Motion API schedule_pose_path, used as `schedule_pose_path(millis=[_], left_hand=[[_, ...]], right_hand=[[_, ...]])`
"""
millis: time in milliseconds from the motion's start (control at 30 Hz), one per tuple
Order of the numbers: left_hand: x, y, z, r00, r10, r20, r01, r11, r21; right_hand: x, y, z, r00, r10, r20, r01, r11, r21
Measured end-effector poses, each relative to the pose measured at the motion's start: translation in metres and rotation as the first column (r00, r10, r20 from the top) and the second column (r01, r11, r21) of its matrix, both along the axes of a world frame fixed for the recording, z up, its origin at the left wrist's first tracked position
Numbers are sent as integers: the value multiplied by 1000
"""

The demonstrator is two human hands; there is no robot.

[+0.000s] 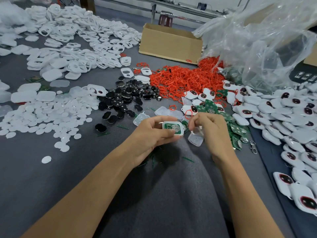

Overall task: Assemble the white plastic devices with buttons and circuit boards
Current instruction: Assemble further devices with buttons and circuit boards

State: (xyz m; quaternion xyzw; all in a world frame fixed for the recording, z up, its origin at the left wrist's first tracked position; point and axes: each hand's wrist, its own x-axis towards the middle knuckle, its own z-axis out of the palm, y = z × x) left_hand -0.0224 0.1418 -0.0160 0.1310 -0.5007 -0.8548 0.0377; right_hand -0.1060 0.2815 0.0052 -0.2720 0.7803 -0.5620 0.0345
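1. Centrally, just above the person's forearms, a white plastic shell with rounded corners is held off the grey cloth-covered table, its open side up, with a green circuit board seated inside it.
2. The left hand grips this shell, thumb along its near edge and fingers curled over its far edge.
3. The right hand is just right of the shell. Its fingers are curled and the thumb and forefinger tips are drawn together; whether they pinch anything cannot be told.
4. A translucent white plastic cover lies just right of and below the shell, under the right hand. Whether the hand touches it is unclear.
5. Loose green circuit boards are heaped to the shell's right.
6. Finished white devices with dark oval buttons spread farther right of the shell.
7. Glossy black oval buttons are piled beyond the shell to its left.
8. Thin red rubber rings form a mound beyond the shell.
9. Flat white round discs are scattered well to the shell's left.
10. White plastic frames with cut-out openings cover the far left.
11. A brown cardboard box stands far beyond the shell, with a crumpled clear plastic bag on its right.
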Motion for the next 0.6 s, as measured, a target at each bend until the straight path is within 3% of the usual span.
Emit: schedule_pose_path(millis=[267,500,600], left_hand=[[0,-2,-2,998,-29,-47,25,996,-89],[0,-2,-1,999,-18,-33,16,998,-66],[0,-2,-1,1000,-20,-23,19,998,-62]], right_hand=[[3,2,-2,936,101,-339,-6,963,271],[2,3,-2,884,149,-444,14,939,343],[1,4,-1,909,118,-399,-8,964,265]])
